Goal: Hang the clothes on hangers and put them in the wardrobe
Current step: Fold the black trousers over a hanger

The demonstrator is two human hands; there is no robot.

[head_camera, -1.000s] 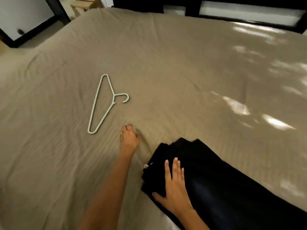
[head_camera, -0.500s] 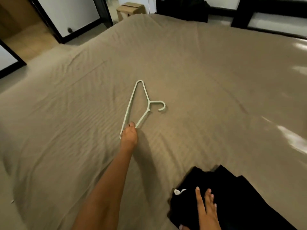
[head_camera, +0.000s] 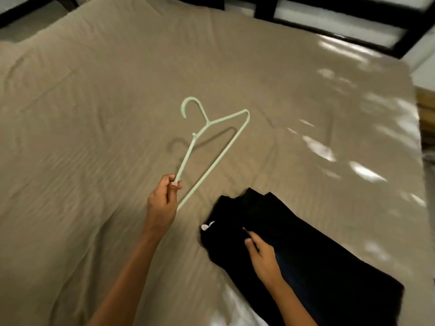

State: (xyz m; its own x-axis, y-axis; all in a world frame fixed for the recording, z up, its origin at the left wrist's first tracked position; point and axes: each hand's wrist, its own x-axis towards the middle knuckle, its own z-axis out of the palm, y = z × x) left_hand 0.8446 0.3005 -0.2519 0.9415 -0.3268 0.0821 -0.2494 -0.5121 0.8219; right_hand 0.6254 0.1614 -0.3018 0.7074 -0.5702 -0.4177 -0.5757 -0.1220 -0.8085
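- The left hand [head_camera: 162, 203] pinches the hanger [head_camera: 208, 124] at one end corner, thumb and fingers closed on the rod.
- The hanger is off the bed [head_camera: 94, 114] (its shadow lies apart beneath it). Its long axis runs from that hand away and to the right, hook at the far side.
- The garment [head_camera: 306, 255], dark and folded, lies on the bed to the right of the left hand and nearer the person. Its length runs towards the lower right.
- The right hand [head_camera: 261, 255] rests on the garment's near-left end, fingers curled into the fabric.
- Judgement: the hanger must travel right and down, since the right hand is already at the cloth.
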